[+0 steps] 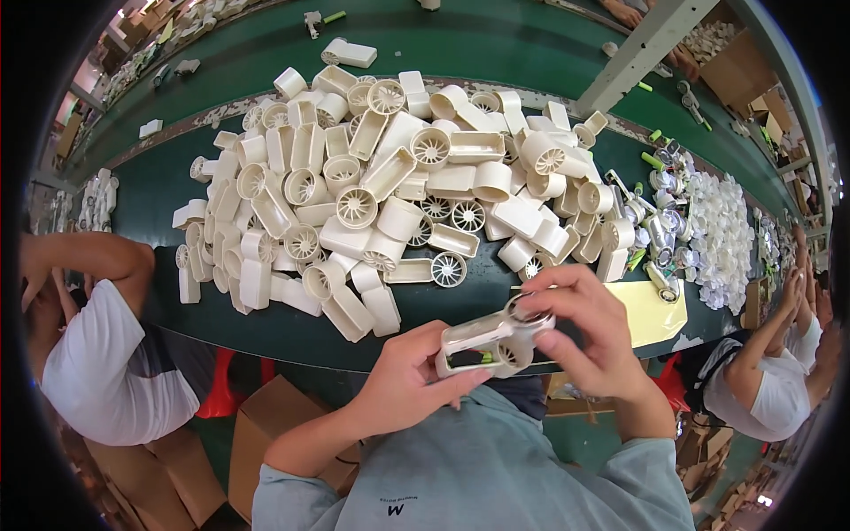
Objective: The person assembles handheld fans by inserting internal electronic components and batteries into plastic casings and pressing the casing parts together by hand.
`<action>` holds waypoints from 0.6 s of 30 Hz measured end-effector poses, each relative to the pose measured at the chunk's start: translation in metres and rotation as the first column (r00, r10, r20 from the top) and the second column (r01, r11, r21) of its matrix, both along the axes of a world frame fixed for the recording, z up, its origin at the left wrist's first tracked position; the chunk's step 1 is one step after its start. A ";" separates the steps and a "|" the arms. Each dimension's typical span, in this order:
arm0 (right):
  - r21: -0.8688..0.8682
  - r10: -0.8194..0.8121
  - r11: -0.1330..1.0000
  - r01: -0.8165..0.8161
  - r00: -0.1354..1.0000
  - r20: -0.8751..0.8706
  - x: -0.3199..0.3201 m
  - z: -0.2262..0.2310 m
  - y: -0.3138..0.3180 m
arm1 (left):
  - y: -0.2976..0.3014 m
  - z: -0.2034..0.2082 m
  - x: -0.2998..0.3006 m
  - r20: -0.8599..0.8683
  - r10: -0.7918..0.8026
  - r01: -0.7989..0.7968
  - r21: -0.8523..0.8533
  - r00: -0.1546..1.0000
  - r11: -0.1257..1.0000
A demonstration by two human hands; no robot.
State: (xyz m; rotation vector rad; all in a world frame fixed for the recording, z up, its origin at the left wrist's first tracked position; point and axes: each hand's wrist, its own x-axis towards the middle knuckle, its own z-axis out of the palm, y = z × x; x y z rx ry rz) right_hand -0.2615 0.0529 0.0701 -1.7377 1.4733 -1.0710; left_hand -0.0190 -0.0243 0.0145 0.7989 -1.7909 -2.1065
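Observation:
My left hand [403, 376] is closed round the handle end of a cream plastic fan housing [474, 336], held just over the near edge of the table. Through the housing's open side, a green part and dark pieces show inside the handle. Thumb and fingers of my right hand [591, 341] pinch a shiny round ring [529, 311] at the housing's head; whether it is fixed or loose I cannot tell. Beyond my hands lies a big heap of similar cream housings [359, 208], round grille heads joined to box-shaped handles.
Right of the heap are silver motor parts with green cells [660, 230] and a pile of clear-white plastic pieces [719, 234]. A yellow sheet [653, 311] lies nearby. A metal post [642, 57] rises before the green conveyor [496, 35]. Co-workers [115, 354] sit on both sides; cardboard boxes [274, 434] stand below.

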 end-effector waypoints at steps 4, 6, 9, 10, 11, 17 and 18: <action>-0.024 0.042 0.999 -0.041 0.999 0.016 0.012 -0.010 -0.001 | 0.003 -0.010 -0.004 -0.218 0.179 -0.099 0.335 0.959 0.937; -0.008 0.052 0.999 -0.051 0.996 0.067 0.012 -0.012 0.000 | 0.004 -0.009 -0.003 -0.240 0.239 -0.143 0.357 0.941 0.923; -0.068 0.052 0.996 -0.049 0.998 0.040 0.016 -0.012 -0.001 | 0.004 -0.009 -0.001 -0.232 0.252 -0.171 0.319 0.940 0.932; -0.065 0.049 0.997 -0.046 0.998 0.040 0.016 -0.010 -0.001 | 0.002 -0.010 0.001 -0.232 0.250 -0.169 0.322 0.940 0.932; -0.051 0.042 0.998 -0.042 0.999 -0.005 0.016 -0.007 -0.002 | 0.001 -0.010 0.004 -0.236 0.218 -0.141 0.304 0.947 0.942; -0.037 0.000 0.999 0.001 0.999 0.049 0.020 -0.017 0.005 | 0.000 -0.012 0.006 -0.269 0.221 -0.140 0.290 0.937 0.947; -0.045 -0.007 0.999 0.010 0.998 0.061 0.020 -0.018 0.006 | 0.000 -0.011 0.006 -0.280 0.235 -0.150 0.294 0.931 0.944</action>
